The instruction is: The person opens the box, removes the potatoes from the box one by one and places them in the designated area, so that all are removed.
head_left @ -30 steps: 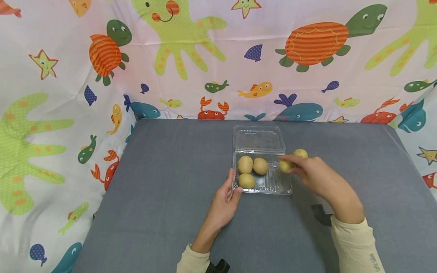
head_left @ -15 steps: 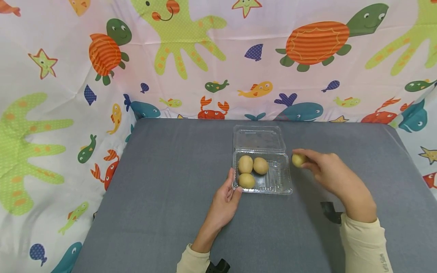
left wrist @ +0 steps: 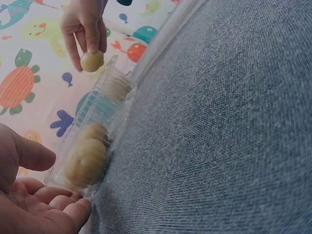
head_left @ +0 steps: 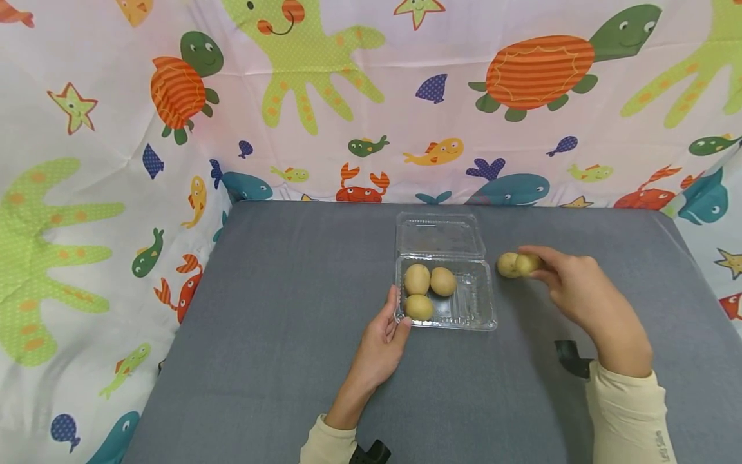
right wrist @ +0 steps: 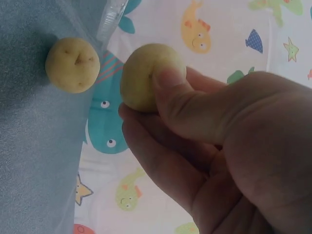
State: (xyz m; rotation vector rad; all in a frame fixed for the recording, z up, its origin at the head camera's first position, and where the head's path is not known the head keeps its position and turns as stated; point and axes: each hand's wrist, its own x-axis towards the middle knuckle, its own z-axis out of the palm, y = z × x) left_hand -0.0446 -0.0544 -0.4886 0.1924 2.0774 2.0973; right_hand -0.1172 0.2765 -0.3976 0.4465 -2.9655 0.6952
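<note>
The right hand (head_left: 585, 299) pinches one potato (head_left: 529, 263) up above the tabletop (head_left: 278, 309). Another potato (head_left: 506, 265) sits on the tabletop, just right of the clear box (head_left: 476, 303). The left hand (head_left: 375, 351) holds the box's left side. Three potatoes (head_left: 417, 280) are inside, and its lid (head_left: 439, 236) is open.

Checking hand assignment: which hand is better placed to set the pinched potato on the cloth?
Right, I'd judge. The right hand has the pinched potato lifted near another potato resting on the gray cloth. The left hand holds the left side of the clear container, farther away.
</note>
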